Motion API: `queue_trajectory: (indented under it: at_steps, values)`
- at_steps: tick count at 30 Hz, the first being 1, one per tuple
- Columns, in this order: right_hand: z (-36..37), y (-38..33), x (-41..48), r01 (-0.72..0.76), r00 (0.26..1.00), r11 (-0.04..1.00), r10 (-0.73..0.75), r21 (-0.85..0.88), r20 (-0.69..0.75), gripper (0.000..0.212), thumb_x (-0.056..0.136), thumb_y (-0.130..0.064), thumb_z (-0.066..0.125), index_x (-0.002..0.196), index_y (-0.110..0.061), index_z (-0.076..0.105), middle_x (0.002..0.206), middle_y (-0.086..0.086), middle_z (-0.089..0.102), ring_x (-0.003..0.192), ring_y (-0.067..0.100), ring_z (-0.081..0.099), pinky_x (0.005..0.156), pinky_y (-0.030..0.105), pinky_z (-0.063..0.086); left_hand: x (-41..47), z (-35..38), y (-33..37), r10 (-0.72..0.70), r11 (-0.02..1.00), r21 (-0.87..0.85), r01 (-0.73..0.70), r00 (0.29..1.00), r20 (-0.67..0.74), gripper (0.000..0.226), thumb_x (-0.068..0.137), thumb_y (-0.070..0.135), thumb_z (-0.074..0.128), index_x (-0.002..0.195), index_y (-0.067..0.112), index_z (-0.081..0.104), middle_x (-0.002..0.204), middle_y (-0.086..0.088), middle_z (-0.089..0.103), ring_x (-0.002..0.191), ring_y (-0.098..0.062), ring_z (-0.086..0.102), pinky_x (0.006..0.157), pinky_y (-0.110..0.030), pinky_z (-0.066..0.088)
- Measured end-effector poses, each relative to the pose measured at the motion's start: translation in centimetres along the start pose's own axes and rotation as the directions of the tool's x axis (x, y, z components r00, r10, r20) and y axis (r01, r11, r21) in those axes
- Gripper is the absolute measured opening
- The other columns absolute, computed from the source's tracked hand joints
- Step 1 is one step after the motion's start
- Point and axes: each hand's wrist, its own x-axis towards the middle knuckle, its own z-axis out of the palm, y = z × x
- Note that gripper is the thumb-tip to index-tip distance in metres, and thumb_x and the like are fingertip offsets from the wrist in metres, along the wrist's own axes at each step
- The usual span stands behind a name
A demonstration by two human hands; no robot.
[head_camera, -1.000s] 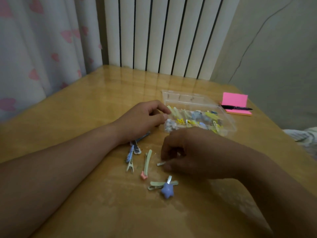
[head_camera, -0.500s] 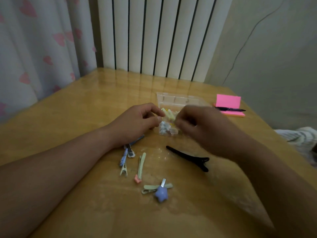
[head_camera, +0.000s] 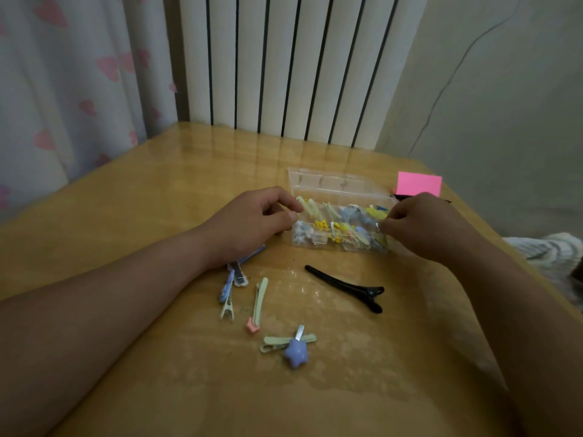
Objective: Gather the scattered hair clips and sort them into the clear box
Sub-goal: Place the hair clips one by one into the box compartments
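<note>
Roughly eight loose clips, one clear box, one pinched clip.

From where I'm watching, the glossy wooden table runs back to a white ribbed radiator, with a heart-print curtain off to the left. The clear plastic box sits back-right on the table and has a heap of small clips in it. The left hand grips its left end. The right hand is at its right end, pinching a small metal clip over the box. A pink sticky-note pad lies behind that hand. In front of the box is a long black plastic clip. Left of it comes a pale green clip with a pink end, then some blue clips half under the left wrist. Nearest me, a purple star clip lies across a green clip.
</note>
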Motion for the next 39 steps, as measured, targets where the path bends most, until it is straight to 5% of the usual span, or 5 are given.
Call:
queue_trajectory:
  at_steps: [13, 20, 27, 33, 39]
  values:
    - [0.3, 0.0, -0.1, 0.020, 0.999, 0.999, -0.022, -0.045, -0.042, 0.019, 0.095, -0.037, 0.072, 0.084, -0.021, 0.072, 0.074, -0.003, 0.068, 0.066, 0.013, 0.062, 0.056, 0.027, 0.044, 0.1, 0.0, -0.3, 0.003, 1.000, -0.014, -0.003, 1.000, 0.007, 0.014, 0.104, 0.028, 0.066, 0.115, 0.031, 0.075, 0.097, -0.006, 0.074, 0.097, -0.019, 0.071, 0.098, -0.041, 0.055]
    - [-0.4, -2.6, -2.5, 0.279, 0.946, 0.951, -0.249, 0.132, -0.209, 0.013, 0.097, -0.038, 0.071, 0.088, -0.028, 0.069, 0.080, -0.014, 0.065, 0.071, 0.002, 0.060, 0.058, 0.023, 0.040, 0.0, -0.1, -0.2, 0.000, 1.000, -0.012, 0.000, 1.000, 0.012, 0.014, 0.105, 0.027, 0.066, 0.116, 0.030, 0.074, 0.096, -0.003, 0.074, 0.087, -0.006, 0.069, 0.088, -0.024, 0.054]
    - [0.0, -6.4, -5.7, 0.488, 0.858, 0.855, -0.507, 0.177, 0.084, 0.009, 0.091, -0.044, 0.069, 0.094, -0.036, 0.072, 0.084, -0.015, 0.065, 0.079, 0.002, 0.060, 0.066, 0.021, 0.046, -0.1, -0.1, 0.0, 0.001, 1.000, -0.027, -0.001, 1.000, 0.016, 0.015, 0.105, 0.025, 0.065, 0.118, 0.024, 0.074, 0.102, -0.011, 0.074, 0.096, -0.019, 0.071, 0.086, -0.023, 0.055]
    - [-0.1, -7.5, -6.7, 0.511, 0.773, 0.831, -0.556, 0.219, 0.307, 0.004, 0.092, -0.044, 0.074, 0.096, -0.041, 0.073, 0.089, -0.018, 0.066, 0.086, -0.001, 0.060, 0.066, 0.016, 0.045, -0.2, -0.2, 0.1, 0.006, 1.000, -0.023, -0.005, 1.000, 0.018, 0.016, 0.105, 0.025, 0.066, 0.118, 0.023, 0.074, 0.102, -0.014, 0.073, 0.094, -0.020, 0.070, 0.094, -0.040, 0.056]
    - [-1.1, -8.3, -7.7, 0.462, 0.618, 0.807, -0.590, 0.368, 0.519, 0.018, 0.087, -0.046, 0.080, 0.103, -0.039, 0.074, 0.092, -0.010, 0.069, 0.080, 0.006, 0.064, 0.070, 0.024, 0.053, 0.0, -0.2, 0.0, 0.012, 1.000, -0.018, -0.012, 1.000, 0.017, 0.016, 0.104, 0.025, 0.066, 0.117, 0.023, 0.074, 0.092, -0.007, 0.071, 0.086, -0.009, 0.067, 0.089, -0.036, 0.056]
